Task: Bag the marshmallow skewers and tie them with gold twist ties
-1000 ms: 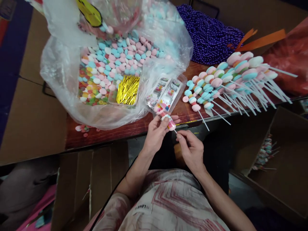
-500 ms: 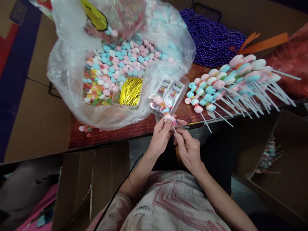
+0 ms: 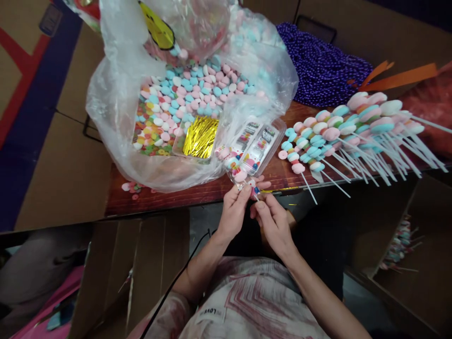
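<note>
Between my hands, at the table's front edge, is a candy skewer (image 3: pixel 240 175) in a clear printed wrapper. My left hand (image 3: pixel 232 210) is closed around the wrapper's lower end, thumb on top, with some fingers reaching out beyond it. My right hand (image 3: pixel 274 217) pinches the white stick just below the wrapper. The candy end points away from me, toward a clear plastic box (image 3: pixel 277 141) of printed wrappers. Left of that box, a small tray holds gold twist ties (image 3: pixel 200 136).
A large plastic bag (image 3: pixel 108 162) spreads around loose pink, blue and white candies (image 3: pixel 183 87). Unwrapped candy skewers (image 3: pixel 332 134) lie piled at right, sticks over the edge. Behind them lies a purple cord bundle (image 3: pixel 318 66). Cardboard boxes (image 3: pixel 423 263) stand below; one holds wrapped skewers (image 3: pixel 399 247).
The wrapper's lower end has been gathered more tightly around the stick, and my right hand has moved up closer to my left. The whole view has shifted slightly.
</note>
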Demonstrator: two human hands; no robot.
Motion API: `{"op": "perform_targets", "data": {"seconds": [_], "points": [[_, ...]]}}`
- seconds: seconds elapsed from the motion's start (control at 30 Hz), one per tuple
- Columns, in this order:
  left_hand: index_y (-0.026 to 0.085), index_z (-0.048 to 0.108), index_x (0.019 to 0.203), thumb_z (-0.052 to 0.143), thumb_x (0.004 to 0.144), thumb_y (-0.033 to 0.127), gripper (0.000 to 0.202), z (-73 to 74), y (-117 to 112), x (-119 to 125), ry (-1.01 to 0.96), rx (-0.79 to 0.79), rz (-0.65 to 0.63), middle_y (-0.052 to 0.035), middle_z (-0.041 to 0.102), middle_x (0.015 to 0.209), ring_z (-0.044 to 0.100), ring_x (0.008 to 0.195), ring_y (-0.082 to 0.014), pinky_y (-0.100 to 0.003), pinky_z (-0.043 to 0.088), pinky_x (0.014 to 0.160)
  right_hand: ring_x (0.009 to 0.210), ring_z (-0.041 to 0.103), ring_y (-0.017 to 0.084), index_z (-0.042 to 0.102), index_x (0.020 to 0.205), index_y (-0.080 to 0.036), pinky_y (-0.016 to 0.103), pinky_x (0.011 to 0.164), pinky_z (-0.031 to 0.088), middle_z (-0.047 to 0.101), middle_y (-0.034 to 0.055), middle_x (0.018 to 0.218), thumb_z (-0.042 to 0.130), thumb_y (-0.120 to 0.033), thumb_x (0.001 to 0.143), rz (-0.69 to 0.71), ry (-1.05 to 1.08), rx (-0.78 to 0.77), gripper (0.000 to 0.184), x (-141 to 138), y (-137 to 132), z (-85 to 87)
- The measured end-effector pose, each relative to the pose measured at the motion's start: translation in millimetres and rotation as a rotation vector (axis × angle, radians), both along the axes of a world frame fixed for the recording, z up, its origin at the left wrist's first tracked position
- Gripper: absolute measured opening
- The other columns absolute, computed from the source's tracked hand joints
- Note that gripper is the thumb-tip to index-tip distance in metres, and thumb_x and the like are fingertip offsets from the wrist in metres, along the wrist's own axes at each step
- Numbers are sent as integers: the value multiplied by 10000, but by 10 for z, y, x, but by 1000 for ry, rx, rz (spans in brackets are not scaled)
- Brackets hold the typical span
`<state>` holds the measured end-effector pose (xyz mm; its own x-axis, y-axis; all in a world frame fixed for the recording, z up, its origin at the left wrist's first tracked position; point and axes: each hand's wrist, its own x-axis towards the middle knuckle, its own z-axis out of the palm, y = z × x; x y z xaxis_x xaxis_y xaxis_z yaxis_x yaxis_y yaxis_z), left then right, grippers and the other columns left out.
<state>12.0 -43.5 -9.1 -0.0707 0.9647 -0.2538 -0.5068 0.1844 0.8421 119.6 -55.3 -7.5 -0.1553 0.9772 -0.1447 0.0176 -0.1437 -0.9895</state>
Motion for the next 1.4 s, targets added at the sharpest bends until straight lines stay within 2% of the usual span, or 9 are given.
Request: {"op": "perform_targets", "data": {"seconds": [0.07,0.17,0.3,0.43,0.6,0.77,1.0,1.17,1.4], "points": [[210,751,1066,674,879,475,334,28,-41,-28,79,8,-30,-87,781,972,676,746,-175,-279,502,622,521,378,90,542,668,-198,244,498,300,492,-27,600,569,-537,930,-42,101,-52,429,-91,42,32],[221,733,1141,645,896,499,381,78,-69,-106,36,65,-39,-83,763,943,644,725,-167,-291,502,674,459,243,68,498,596,-196,241,459,212,337,-72,494,641,-532,881,-94,316,-212,463,-259,109,107],[234,738,1078,758,805,479,367,172,-39,-340,-150,71,130,-37,681,816,599,672,-146,-303,507,681,404,219,65,546,601,-193,242,449,188,315,-83,419,562,-498,927,171,297,-292,447,-403,228,210],[201,744,919,817,765,408,269,235,-4,-649,-224,89,357,42,429,615,484,602,-94,-249,485,636,539,490,107,600,624,-188,258,560,324,593,-10,582,504,-312,965,618,-250,176,375,-490,545,369],[173,724,877,770,835,309,149,237,11,-926,-266,98,510,57,346,629,304,528,-38,-158,347,529,786,550,194,706,870,-183,305,648,336,666,81,858,509,-151,943,405,-904,807,212,-917,1261,523],[146,728,955,771,817,280,197,233,-9,-986,-290,35,449,28,428,689,326,569,-50,-171,327,529,820,539,227,705,787,-159,333,663,318,669,110,838,529,-100,926,616,-1168,1011,232,-1378,1853,403],[180,635,860,801,781,242,193,195,0,-1040,-364,66,450,34,474,670,379,582,-61,-178,349,545,707,519,189,715,923,-132,323,647,280,706,102,831,536,-87,917,708,-1234,1097,185,-1391,2080,332],[214,576,841,847,734,250,293,201,25,-1081,-432,61,455,57,498,655,401,549,-53,-165,359,524,706,523,174,717,921,-161,301,598,234,703,73,849,490,-149,947,705,-1152,1000,229,-1350,2112,385],[211,553,865,860,704,231,348,207,72,-1088,-420,49,495,64,548,655,336,470,-12,-120,241,449,832,585,228,740,1014,-225,301,607,294,716,79,1029,470,-138,910,546,-1031,893,301,-1379,2087,360]]}}
